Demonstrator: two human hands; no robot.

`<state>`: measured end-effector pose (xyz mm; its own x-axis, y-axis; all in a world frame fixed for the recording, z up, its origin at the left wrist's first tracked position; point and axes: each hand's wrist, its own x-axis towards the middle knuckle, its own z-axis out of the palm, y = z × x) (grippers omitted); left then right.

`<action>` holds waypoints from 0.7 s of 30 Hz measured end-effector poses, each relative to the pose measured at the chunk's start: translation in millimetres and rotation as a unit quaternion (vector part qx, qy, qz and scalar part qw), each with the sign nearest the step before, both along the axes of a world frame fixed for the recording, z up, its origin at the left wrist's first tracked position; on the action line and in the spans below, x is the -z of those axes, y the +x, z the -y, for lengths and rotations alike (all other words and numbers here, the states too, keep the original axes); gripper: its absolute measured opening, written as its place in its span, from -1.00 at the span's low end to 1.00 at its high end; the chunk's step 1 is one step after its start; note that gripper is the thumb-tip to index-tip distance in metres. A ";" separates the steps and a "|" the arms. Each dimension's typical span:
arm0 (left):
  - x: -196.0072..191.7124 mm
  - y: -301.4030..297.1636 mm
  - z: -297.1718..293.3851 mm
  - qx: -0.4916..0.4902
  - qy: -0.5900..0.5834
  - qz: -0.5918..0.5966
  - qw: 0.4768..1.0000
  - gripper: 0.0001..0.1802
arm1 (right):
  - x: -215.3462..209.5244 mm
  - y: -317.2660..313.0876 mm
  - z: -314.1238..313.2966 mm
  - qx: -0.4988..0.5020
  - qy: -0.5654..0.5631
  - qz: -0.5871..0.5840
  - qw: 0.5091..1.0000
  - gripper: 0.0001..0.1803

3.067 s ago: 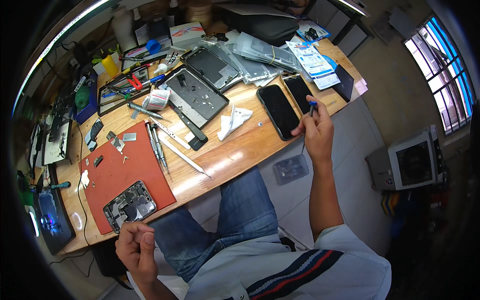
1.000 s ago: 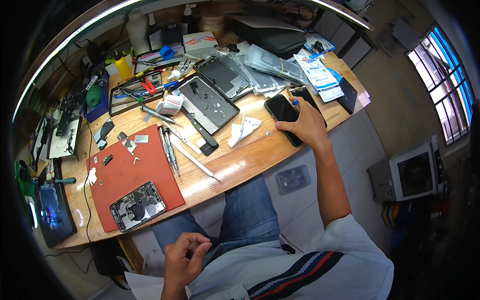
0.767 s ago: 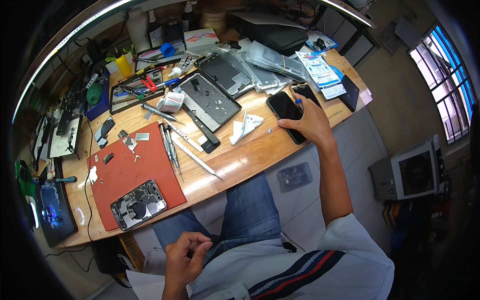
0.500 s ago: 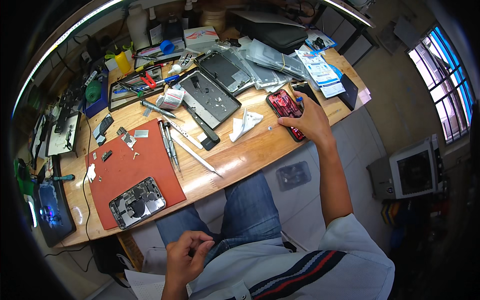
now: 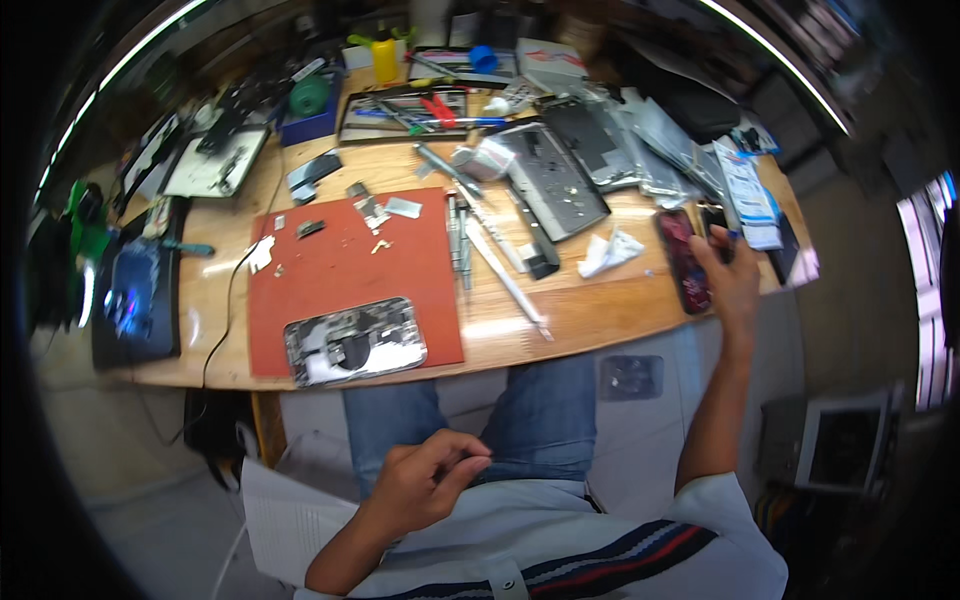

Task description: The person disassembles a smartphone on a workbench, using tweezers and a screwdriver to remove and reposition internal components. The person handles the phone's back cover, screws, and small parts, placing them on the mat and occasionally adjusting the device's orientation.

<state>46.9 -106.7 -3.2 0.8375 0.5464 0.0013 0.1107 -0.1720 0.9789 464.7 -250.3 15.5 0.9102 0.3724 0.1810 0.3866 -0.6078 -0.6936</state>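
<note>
My right hand (image 5: 735, 275) is at the right of the bench, beside a smartphone (image 5: 683, 265) with a lit red screen. Its thumb lies at the phone's right edge; motion smears the fingers, and a small blue spot shows among them. My left hand (image 5: 425, 485) hovers over my lap, fingers curled and thumb drawn in, nothing visible between them. An opened phone body (image 5: 355, 340) with bare innards lies at the front edge of an orange-red mat (image 5: 275, 350). Small parts (image 5: 370, 208) are scattered farther back on that mat.
Beside the mat lie slim screwdrivers (image 5: 460, 240) and a white stick-shaped tool (image 5: 505, 280). Farther back are a dark parts tray (image 5: 560, 190), a crumpled white tissue (image 5: 610, 252), a tray of tools (image 5: 400, 110) and plastic bags (image 5: 665, 150). A cable (image 5: 232, 300) crosses the left side.
The view has turned, so the bench sits straighter and its items lie farther right. My right hand has shifted off the phone's screen toward its right edge. My left hand stays over my lap.
</note>
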 end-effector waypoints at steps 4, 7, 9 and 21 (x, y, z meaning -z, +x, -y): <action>-0.4 5.5 0.8 -0.054 0.009 0.034 0.998 -0.86 | -15.3 -63.4 -18.7 -0.142 0.324 -0.081 0.932 -0.45; -2.7 11.5 -3.2 -0.084 0.056 0.082 0.992 -0.85 | -16.2 -121.5 -45.4 -0.329 0.308 -0.170 0.876 -0.41; -4.4 12.3 -5.0 -0.113 0.077 0.092 0.986 -0.85 | -23.5 -151.7 -59.1 -0.407 0.303 -0.268 0.819 -0.52; -3.2 -10.8 -21.9 -0.206 0.049 0.117 0.970 -0.86 | -44.3 -211.9 -119.5 -0.493 0.266 -0.291 0.776 0.02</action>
